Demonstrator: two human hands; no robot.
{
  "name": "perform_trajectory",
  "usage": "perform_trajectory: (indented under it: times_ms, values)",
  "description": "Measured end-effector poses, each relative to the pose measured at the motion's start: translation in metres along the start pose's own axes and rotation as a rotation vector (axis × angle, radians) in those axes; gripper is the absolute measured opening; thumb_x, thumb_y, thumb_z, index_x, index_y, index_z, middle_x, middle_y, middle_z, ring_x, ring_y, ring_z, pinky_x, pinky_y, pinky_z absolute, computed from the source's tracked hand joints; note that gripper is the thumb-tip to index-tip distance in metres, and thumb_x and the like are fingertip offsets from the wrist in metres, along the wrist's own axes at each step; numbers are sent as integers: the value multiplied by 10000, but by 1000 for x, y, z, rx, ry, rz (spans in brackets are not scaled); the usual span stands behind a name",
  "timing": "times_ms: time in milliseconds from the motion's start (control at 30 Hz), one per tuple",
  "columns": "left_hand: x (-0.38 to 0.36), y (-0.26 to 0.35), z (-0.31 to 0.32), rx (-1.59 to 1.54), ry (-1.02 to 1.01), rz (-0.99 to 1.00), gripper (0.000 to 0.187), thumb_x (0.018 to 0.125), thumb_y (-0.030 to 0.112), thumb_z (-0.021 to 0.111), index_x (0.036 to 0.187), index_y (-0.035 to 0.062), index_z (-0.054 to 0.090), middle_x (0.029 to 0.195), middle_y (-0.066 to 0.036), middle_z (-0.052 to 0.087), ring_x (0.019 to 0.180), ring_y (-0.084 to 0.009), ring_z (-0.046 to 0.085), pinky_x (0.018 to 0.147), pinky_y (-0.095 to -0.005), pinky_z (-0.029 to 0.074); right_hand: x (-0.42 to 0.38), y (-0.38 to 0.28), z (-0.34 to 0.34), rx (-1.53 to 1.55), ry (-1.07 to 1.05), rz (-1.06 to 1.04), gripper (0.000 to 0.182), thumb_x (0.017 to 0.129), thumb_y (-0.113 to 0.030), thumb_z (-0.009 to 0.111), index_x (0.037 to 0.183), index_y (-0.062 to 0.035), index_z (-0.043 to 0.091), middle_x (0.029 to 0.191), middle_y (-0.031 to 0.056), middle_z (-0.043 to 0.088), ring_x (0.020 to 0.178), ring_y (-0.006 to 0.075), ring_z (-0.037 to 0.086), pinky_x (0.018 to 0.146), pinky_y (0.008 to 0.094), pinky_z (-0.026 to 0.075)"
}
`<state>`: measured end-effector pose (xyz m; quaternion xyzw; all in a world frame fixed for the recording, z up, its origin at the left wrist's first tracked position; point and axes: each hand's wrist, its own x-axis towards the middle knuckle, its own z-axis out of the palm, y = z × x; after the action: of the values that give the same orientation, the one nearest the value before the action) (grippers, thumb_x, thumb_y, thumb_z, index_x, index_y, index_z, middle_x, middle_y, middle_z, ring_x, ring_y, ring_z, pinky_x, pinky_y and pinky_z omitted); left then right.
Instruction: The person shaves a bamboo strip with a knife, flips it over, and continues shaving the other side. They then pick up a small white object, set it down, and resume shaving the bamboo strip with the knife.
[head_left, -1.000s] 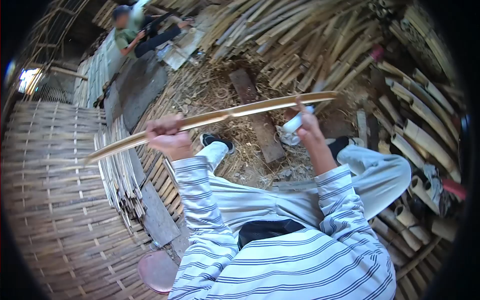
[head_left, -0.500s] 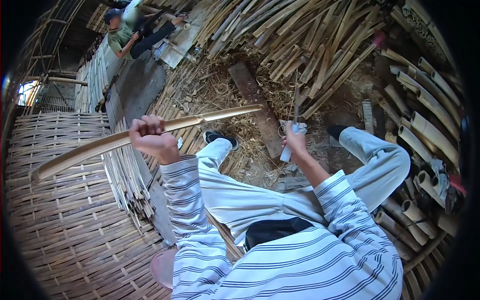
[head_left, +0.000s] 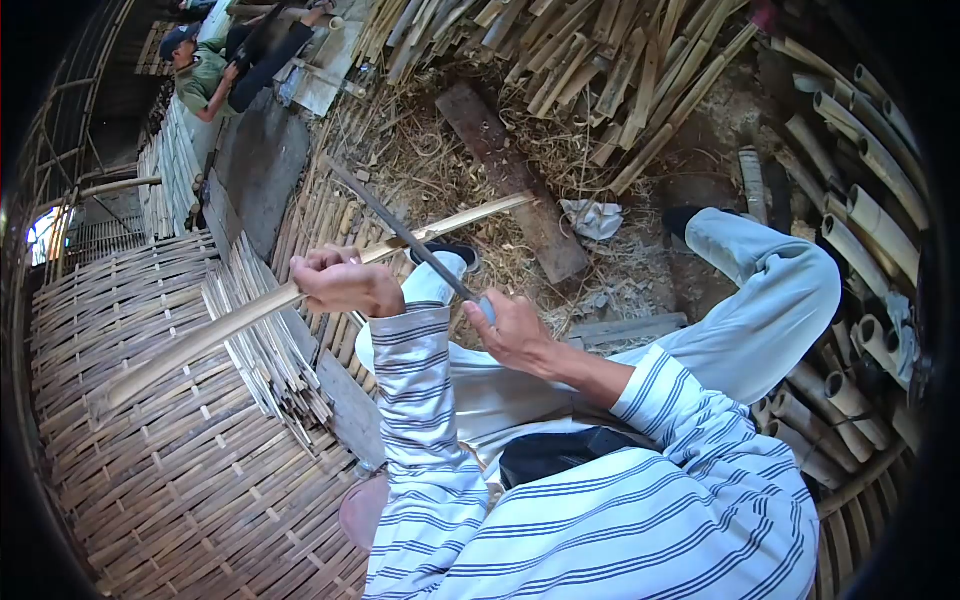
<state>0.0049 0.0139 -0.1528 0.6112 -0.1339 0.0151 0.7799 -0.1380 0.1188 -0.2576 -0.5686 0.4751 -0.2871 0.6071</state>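
My left hand [head_left: 345, 283] is wrapped round a split bamboo strip [head_left: 205, 340], which runs from the lower left up to the right. The strip's narrow far end overlaps a wooden plank [head_left: 495, 165] on the ground. In my right hand [head_left: 515, 335] is a long knife [head_left: 378, 208], gripped by its pale handle. The blade points up and left and crosses over the strip just beyond my left hand.
Bamboo shavings and a crumpled white wrapper [head_left: 593, 219] lie on the ground. Split bamboo [head_left: 600, 70] is piled at the back, bamboo tubes [head_left: 880, 235] at right. A woven bamboo panel [head_left: 180, 480] covers the left. Another person [head_left: 210, 80] sits at upper left.
My right hand has moved left and lifted the knife from near the ground to across the strip. The white wrapper now lies uncovered. My left hand still grips the strip, now rotated.
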Motion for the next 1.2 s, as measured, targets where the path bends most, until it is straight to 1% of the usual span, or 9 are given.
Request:
perform_trajectory:
  times_ms: [100, 333, 500, 533, 633, 667, 767, 1067, 1200]
  values:
    - [9, -6, -3, 42, 38, 11, 377, 855, 247, 416, 541, 142, 235, 466, 12, 277, 411, -113, 251, 432, -289, 172, 18, 36, 5, -134, -60, 4, 484, 944, -462, 493, 906, 14, 573, 610, 273, 588, 618, 463, 624, 581, 532, 478]
    - [0, -3, -4, 76, 40, 61, 381, 852, 248, 426, 525, 142, 260, 459, 5, 300, 404, -119, 273, 421, -282, 207, 5, -18, 0, -49, -82, -16, 492, 951, -418, 491, 856, 60, 556, 574, 277, 570, 563, 461, 611, 571, 534, 488]
    - [1, -5, -7, -11, -84, 89, 379, 858, 252, 422, 530, 154, 259, 458, 14, 291, 406, -110, 276, 414, -284, 192, 20, -7, -15, -93, -53, 47, 509, 950, -412, 489, 824, 72, 586, 532, 265, 555, 562, 450, 614, 570, 527, 495]
    - [3, -8, -8, -16, -86, 79, 378, 860, 253, 420, 532, 155, 259, 459, 15, 288, 406, -108, 277, 413, -283, 191, 18, -8, -14, -81, -14, 9, 500, 965, -403, 488, 746, 42, 558, 568, 270, 547, 536, 437, 581, 534, 504, 446]
    - [-11, -6, -12, -9, -167, 78, 384, 868, 264, 414, 542, 152, 244, 462, 9, 263, 403, -110, 259, 412, -277, 194, 8, -26, -24, -127, -72, -62, 514, 965, -413, 486, 741, 44, 564, 563, 260, 549, 537, 423, 586, 549, 505, 449]
    - [-14, -7, -14, -24, -176, 81, 386, 867, 259, 412, 543, 147, 234, 466, 1, 252, 400, -120, 251, 411, -283, 198, 9, -30, -27, -133, -114, -27, 527, 948, -430, 488, 806, 65, 602, 621, 273, 605, 623, 454, 632, 633, 523, 510]
    - [-17, -5, -21, -38, -207, 90, 414, 878, 278, 403, 530, 150, 218, 458, -6, 230, 387, -135, 251, 405, -287, 216, 19, -19, -33, -86, -79, 58, 533, 961, -422, 481, 728, 51, 558, 578, 280, 548, 559, 445, 584, 557, 513, 446]
    - [-19, -5, -21, -64, -235, 89, 429, 875, 304, 409, 518, 157, 222, 448, -7, 236, 379, -132, 253, 385, -281, 193, 20, -29, -35, -150, -105, 33, 559, 964, -447, 471, 729, 51, 568, 559, 250, 556, 537, 388, 593, 551, 491, 467]
    - [-29, -5, -23, -74, -191, 91, 408, 894, 253, 404, 536, 153, 234, 471, 16, 229, 400, -97, 217, 396, -253, 177, 22, -30, -31, -125, -74, 41, 572, 967, -443, 475, 740, 72, 573, 605, 268, 582, 568, 416, 603, 564, 498, 465]
